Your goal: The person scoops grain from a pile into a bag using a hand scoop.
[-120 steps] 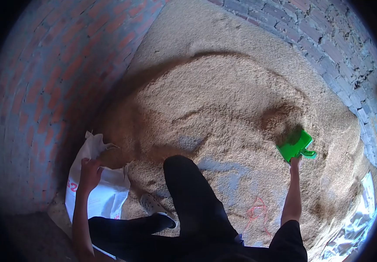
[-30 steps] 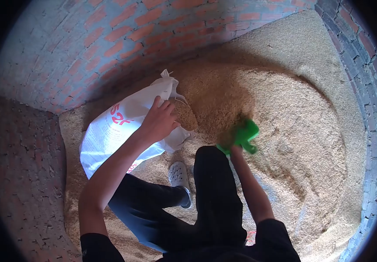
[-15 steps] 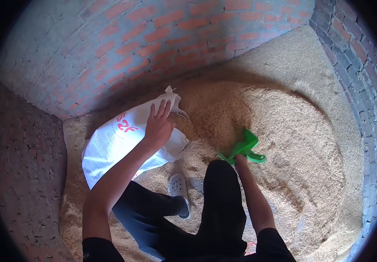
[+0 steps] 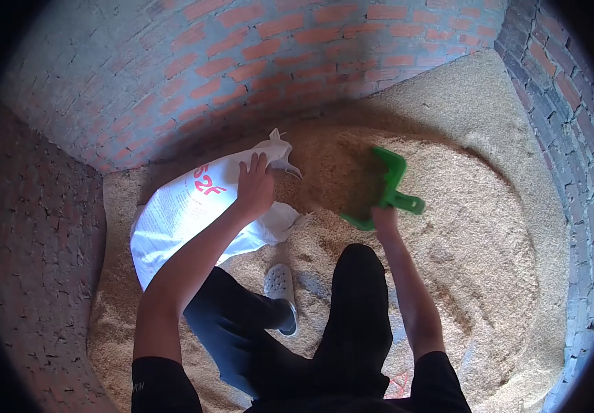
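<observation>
A white sack [image 4: 187, 206] with red lettering lies on its side, its mouth facing right. My left hand [image 4: 256, 186] is on the upper edge of the sack near the mouth, its fingers bent over the fabric; whether they pinch it I cannot make out. My right hand [image 4: 385, 219] grips a green scoop [image 4: 395, 168] at its lower edge, beside the short handle. The scoop's open side faces left toward the sack mouth, with brown husks [image 4: 352, 180] in and before it.
Loose tan husks [image 4: 476, 227] cover the floor around my legs. A curved brick wall [image 4: 262, 51] rises behind, with more brick at the left [image 4: 35, 241] and right [image 4: 552, 96]. A light perforated clog [image 4: 280, 283] stands between my knees.
The scoop has turned and moved up, so its wide opening now faces the sack. My right hand has risen with it. My left hand remains on the sack.
</observation>
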Available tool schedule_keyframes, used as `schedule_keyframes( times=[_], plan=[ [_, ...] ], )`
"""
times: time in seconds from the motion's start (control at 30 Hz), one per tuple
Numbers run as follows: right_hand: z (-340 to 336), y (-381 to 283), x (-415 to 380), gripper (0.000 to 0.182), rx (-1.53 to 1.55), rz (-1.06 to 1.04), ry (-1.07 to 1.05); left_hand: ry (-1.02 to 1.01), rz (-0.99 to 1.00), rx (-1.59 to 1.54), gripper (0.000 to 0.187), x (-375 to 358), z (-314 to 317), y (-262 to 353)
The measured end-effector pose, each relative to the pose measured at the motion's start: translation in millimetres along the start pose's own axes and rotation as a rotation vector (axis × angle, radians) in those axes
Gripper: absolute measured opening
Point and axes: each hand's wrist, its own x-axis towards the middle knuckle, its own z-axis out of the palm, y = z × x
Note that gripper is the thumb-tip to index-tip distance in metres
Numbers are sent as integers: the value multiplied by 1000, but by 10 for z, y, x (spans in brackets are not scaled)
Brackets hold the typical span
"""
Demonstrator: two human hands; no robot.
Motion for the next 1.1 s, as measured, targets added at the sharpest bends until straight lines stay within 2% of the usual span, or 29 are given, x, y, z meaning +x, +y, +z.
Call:
schedule_keyframes(
  times=[0.13,0.27,0.33,0.47,0.57,0.63,0.77,0.87,0.93,0.97,1.03,1.07,1.1],
  plan=[
    [415,-209,-12,45,-207,-81,48,14,-1,-8,58,-24,-11,0],
    [773,-387,-101,44,-249,-101,11,0,-5,-31,61,-48,-45,1],
    [830,-716,-327,40,-440,-2,-97,13,-6,-29,61,-64,-68,10],
    [1026,-707,-414,45,-376,71,-162,20,-27,-6,62,-81,-46,-19],
    [1137,-555,-396,40,-437,-70,-10,40,-54,-27,63,-98,-31,-48],
    [1071,-705,-469,72,-368,-77,-143,-46,-43,-33,65,-111,-108,-56],
    [1060,-891,-592,74,-444,-167,-86,35,-99,-76,67,-93,37,-81],
    [1080,-1040,-589,76,-484,-125,-132,44,-164,-68,66,-67,43,-72],
    [1085,-1196,-617,70,-451,-1,-144,52,-230,-23,63,-70,2,-48],
    [1105,-1187,-582,70,-451,-3,-146,53,-232,-21,63,-67,-23,-43],
    [1153,-1135,-487,80,-478,-54,-192,104,-300,-34,51,-55,-117,-30],
    [1177,-1106,-447,80,-478,-56,-194,105,-302,-33,51,-42,-116,-41],
    [1195,-1083,-418,80,-516,-89,-192,168,-304,-24,43,-22,-112,-53]
  ],
)
